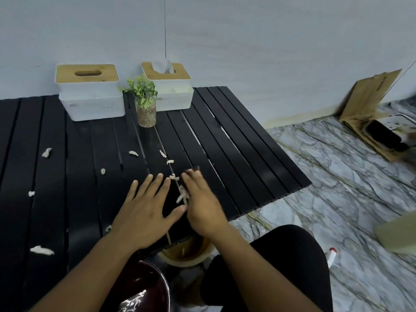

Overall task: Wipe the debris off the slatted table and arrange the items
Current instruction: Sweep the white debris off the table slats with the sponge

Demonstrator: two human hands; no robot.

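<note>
Corralling scraps point(182, 195) on the desk point(236, 136), lower centre.
Left grip point(144, 212) flat, released; right grip point(202, 203) blurred, apparently released: cup scraps clear of slat gaps, toward the bin point(191, 257) below.

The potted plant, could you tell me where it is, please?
Head view: the potted plant stands far back on the table, between the left tissue box and the right tissue box.
</note>
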